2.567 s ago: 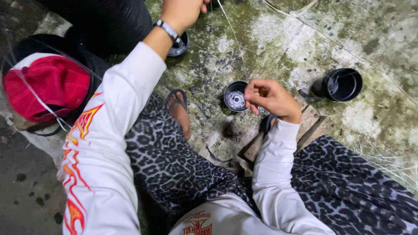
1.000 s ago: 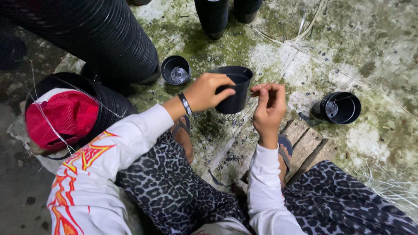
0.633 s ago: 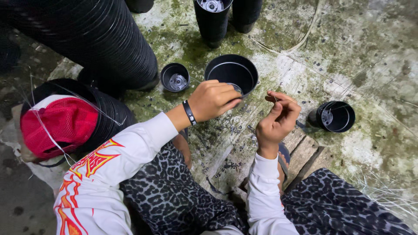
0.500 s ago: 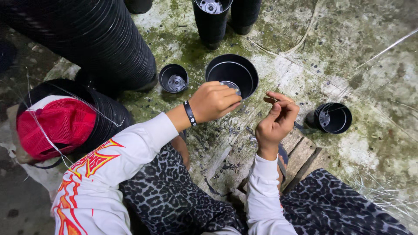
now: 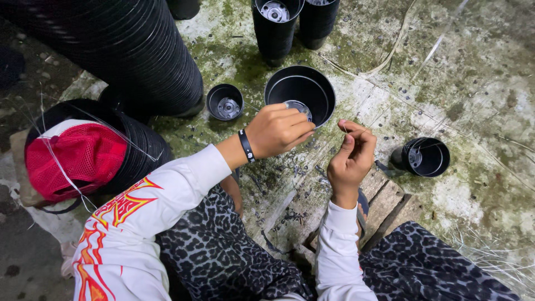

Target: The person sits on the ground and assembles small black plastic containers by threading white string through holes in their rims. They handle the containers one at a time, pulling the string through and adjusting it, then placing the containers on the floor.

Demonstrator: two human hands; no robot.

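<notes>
My left hand (image 5: pixel 276 131) grips the rim of a black pot (image 5: pixel 300 93) that looks like thin, smooth plastic with a dull sheen, as do the ribbed pot stacks (image 5: pixel 128 50) beside me. Under them I see rough, mossy concrete ground (image 5: pixel 473 67) and a weathered, grainy wooden board (image 5: pixel 384 203). My sleeves (image 5: pixel 167 200) are smooth white cloth, the red cap (image 5: pixel 75 159) is open mesh, and the wristband (image 5: pixel 245 146) looks matt black.
</notes>
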